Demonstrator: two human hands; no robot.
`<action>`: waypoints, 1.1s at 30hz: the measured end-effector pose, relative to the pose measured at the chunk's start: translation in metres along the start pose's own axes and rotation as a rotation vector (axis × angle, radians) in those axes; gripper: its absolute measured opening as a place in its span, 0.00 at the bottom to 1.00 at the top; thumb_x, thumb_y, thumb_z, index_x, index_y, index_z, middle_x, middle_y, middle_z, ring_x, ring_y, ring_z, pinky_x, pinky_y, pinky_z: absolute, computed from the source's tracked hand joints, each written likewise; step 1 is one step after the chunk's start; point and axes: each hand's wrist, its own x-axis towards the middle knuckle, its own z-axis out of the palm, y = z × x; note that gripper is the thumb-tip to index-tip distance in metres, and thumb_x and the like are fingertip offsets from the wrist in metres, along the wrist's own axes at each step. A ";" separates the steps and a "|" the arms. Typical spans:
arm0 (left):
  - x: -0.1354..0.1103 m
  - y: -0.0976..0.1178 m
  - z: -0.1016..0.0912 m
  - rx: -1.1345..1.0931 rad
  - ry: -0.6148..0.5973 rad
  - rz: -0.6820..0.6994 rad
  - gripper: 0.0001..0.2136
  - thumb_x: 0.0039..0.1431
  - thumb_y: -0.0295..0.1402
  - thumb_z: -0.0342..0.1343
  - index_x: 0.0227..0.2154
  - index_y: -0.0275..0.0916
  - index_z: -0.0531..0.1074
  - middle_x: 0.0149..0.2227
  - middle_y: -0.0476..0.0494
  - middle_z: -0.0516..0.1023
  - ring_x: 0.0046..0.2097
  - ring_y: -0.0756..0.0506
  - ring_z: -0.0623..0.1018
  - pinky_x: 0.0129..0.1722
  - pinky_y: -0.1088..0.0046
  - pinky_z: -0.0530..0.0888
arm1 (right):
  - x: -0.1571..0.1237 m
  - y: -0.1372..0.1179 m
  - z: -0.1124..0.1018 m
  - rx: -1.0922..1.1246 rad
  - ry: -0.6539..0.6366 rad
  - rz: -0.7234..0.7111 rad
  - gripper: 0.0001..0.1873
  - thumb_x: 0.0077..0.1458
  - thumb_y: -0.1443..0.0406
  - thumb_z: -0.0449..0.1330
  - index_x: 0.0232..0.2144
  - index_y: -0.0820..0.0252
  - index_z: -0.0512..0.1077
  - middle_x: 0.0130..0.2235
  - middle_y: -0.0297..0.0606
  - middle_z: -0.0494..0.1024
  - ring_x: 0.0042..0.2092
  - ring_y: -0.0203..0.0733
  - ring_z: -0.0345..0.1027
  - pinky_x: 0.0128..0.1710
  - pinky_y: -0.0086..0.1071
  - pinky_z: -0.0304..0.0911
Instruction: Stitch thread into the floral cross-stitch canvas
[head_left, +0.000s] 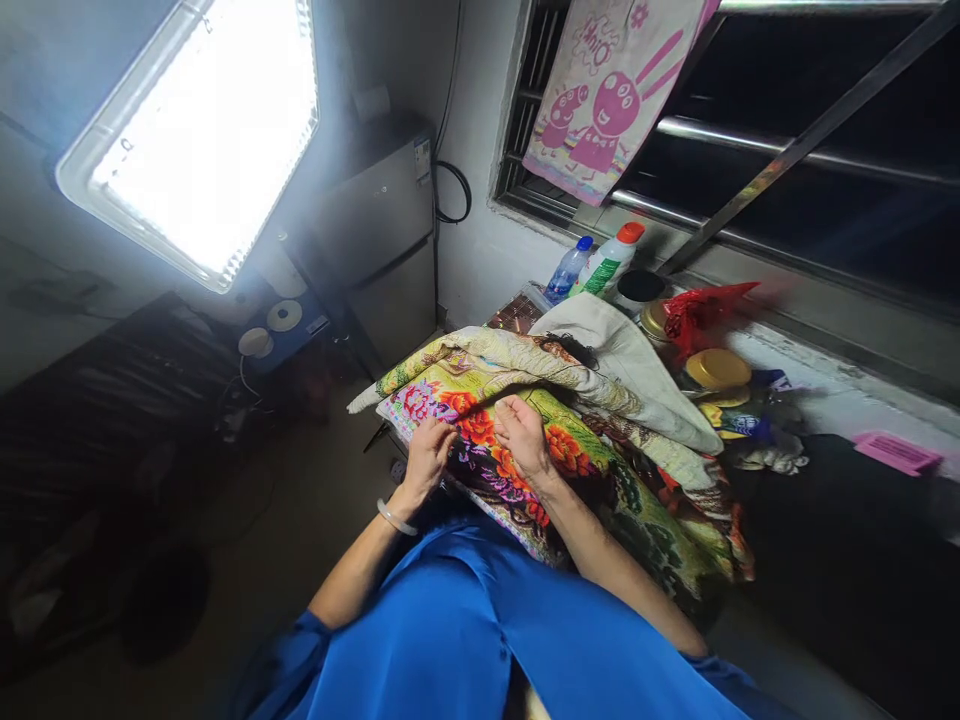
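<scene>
A large embroidered cloth (570,450) with red, orange and pink flowers on a green and yellow ground lies bunched up in front of me. Part of it is folded back, showing its pale underside. My left hand (427,452), with a white bangle at the wrist, is closed in a pinch at the cloth's left side. Over the orange flowers my right hand (523,435) is closed too, thumb against the curled fingers. Anything thin between either hand's fingertips is too small to make out.
Behind the cloth stand a blue-capped bottle (570,270), a red-capped bottle (611,258) and a yellow-lidded jar (718,370), near a red plastic bag (705,310). A bright lamp (202,130) hangs at upper left. A small fridge (375,220) stands beyond; a pink object (898,453) lies right.
</scene>
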 end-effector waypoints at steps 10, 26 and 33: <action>0.004 0.008 -0.006 -0.196 -0.041 -0.077 0.19 0.60 0.46 0.45 0.21 0.39 0.66 0.24 0.47 0.67 0.30 0.48 0.66 0.34 0.69 0.65 | 0.003 0.000 0.002 0.019 0.000 0.001 0.20 0.45 0.51 0.62 0.22 0.57 0.58 0.16 0.21 0.50 0.17 0.26 0.40 0.15 0.22 0.37; 0.008 0.020 -0.001 -1.056 0.169 -0.578 0.12 0.50 0.43 0.55 0.23 0.39 0.65 0.32 0.47 0.74 0.27 0.54 0.67 0.32 0.73 0.70 | -0.001 0.006 0.025 0.018 -0.099 0.039 0.22 0.47 0.48 0.59 0.22 0.56 0.58 0.15 0.23 0.59 0.14 0.27 0.47 0.12 0.24 0.44; 0.014 0.002 -0.004 -0.548 0.300 -0.494 0.11 0.50 0.42 0.57 0.23 0.40 0.74 0.22 0.49 0.73 0.25 0.50 0.68 0.27 0.72 0.66 | -0.002 0.008 0.023 -0.034 -0.140 0.047 0.20 0.49 0.48 0.57 0.23 0.56 0.58 0.15 0.25 0.64 0.14 0.29 0.52 0.11 0.24 0.48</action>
